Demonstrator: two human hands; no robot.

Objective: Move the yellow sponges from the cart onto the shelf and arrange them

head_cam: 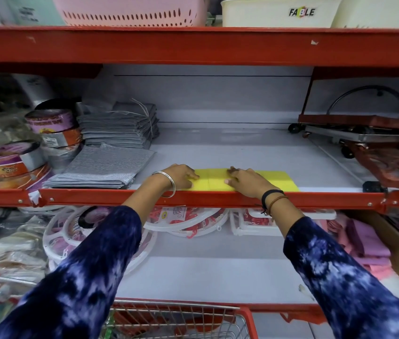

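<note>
A row of flat yellow sponges (pixel 214 180) lies along the front edge of the middle shelf (pixel 242 152), just behind its red lip. My left hand (pixel 181 176) rests on the row's left end, fingers flat on top. My right hand (pixel 245 180) presses down on the middle of the row, and more yellow sponge (pixel 279 180) shows to its right. Neither hand lifts a sponge; both lie on them. The wire cart (pixel 181 319) with its red rim is at the bottom, between my arms, and no sponge shows inside it.
Stacked grey cloth packs (pixel 100 167) and tape rolls (pixel 22 157) fill the shelf's left side. A folded red trolley (pixel 369 133) sits on the right. Pink and cream baskets (pixel 130 11) stand on the shelf above. White round hangers (pixel 186 223) lie on the shelf below.
</note>
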